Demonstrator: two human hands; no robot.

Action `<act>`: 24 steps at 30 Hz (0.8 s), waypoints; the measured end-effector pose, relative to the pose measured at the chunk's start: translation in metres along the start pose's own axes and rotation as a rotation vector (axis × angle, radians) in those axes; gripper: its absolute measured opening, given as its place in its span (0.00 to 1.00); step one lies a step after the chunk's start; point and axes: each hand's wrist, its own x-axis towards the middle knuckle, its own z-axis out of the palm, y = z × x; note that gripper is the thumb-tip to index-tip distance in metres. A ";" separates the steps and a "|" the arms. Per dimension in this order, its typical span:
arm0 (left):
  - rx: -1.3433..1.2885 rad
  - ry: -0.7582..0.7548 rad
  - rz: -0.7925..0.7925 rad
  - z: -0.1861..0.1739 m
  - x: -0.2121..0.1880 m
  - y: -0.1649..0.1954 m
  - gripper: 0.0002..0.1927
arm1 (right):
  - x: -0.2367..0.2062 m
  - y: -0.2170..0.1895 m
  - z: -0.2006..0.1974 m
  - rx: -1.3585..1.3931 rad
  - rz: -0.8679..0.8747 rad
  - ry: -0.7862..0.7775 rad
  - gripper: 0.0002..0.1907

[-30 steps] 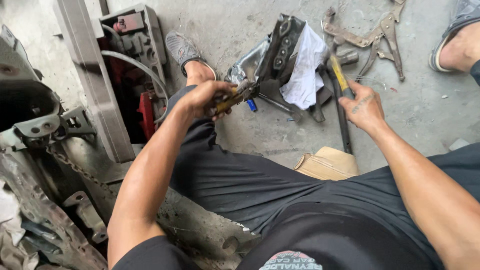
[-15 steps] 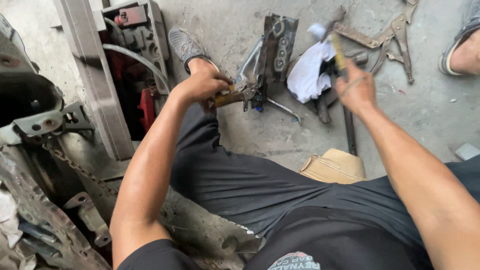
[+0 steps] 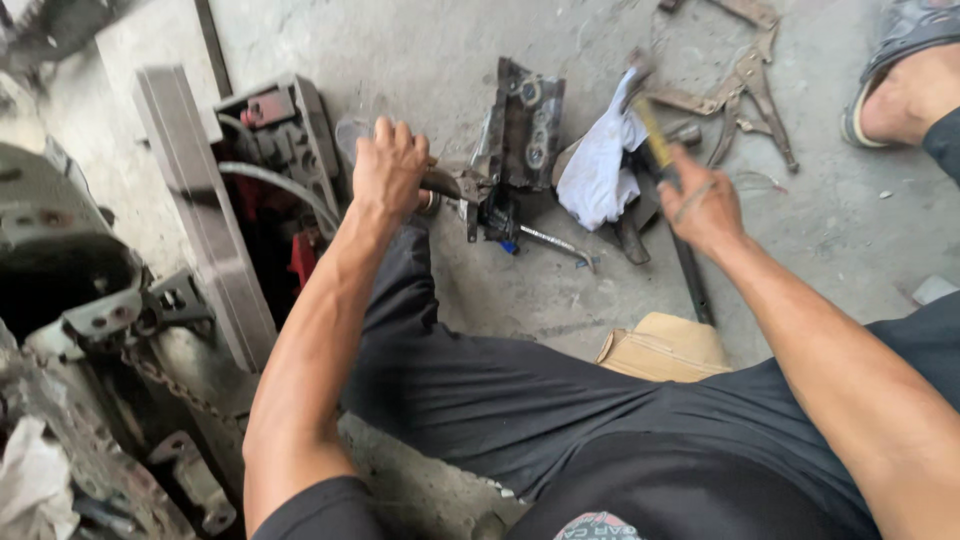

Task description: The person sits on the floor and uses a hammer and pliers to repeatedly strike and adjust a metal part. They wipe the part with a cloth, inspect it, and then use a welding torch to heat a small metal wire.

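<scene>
left hand [image 3: 392,168] is wrapped tight round a tool handle pressed against the dark metal part [image 3: 522,130] | right hand [image 3: 705,208] is clamped on a yellow-handled hammer [image 3: 652,135], blurred | white rag [image 3: 598,170] is lying between them on the concrete floor [image 3: 850,240]

I'm down on the stained concrete floor [image 3: 420,40] of a repair workshop: greasy metal parts [image 3: 525,125], locking pliers [image 3: 755,85], a dirty rag [image 3: 600,165] and a stripped vehicle frame [image 3: 80,300] surround me
</scene>
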 end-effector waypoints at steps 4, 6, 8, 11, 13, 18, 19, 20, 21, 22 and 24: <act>-0.221 0.041 -0.084 -0.006 -0.008 -0.015 0.33 | -0.008 -0.008 -0.008 -0.101 -0.031 -0.068 0.31; -0.265 0.135 -0.136 0.001 -0.023 -0.031 0.21 | -0.014 -0.008 -0.012 -0.166 0.092 -0.192 0.28; -0.335 0.205 -0.211 0.013 -0.032 -0.040 0.14 | -0.019 -0.005 -0.012 -0.242 0.129 -0.294 0.25; -0.478 0.233 -0.333 0.039 -0.029 -0.032 0.12 | -0.030 0.006 -0.014 -0.253 0.066 -0.336 0.24; -0.589 0.209 -0.435 0.060 -0.016 -0.006 0.14 | -0.035 0.008 -0.017 -0.113 0.190 -0.336 0.27; -0.799 0.370 -0.615 0.112 0.026 0.050 0.18 | -0.033 -0.002 -0.040 0.325 0.604 -0.405 0.23; -0.840 0.354 -0.656 0.120 0.032 0.057 0.19 | -0.032 -0.007 -0.049 0.334 0.588 -0.350 0.23; -0.897 0.301 -0.702 0.129 0.029 0.066 0.18 | -0.033 -0.013 -0.055 0.339 0.567 -0.319 0.24; -0.949 0.260 -0.749 0.134 0.030 0.071 0.18 | -0.028 -0.021 -0.058 0.348 0.537 -0.281 0.25; -0.998 0.230 -0.776 0.140 0.036 0.073 0.18 | -0.019 -0.030 -0.058 0.361 0.511 -0.256 0.25; -1.104 0.208 -0.836 0.155 0.031 0.086 0.20 | -0.017 -0.042 -0.056 0.382 0.495 -0.231 0.26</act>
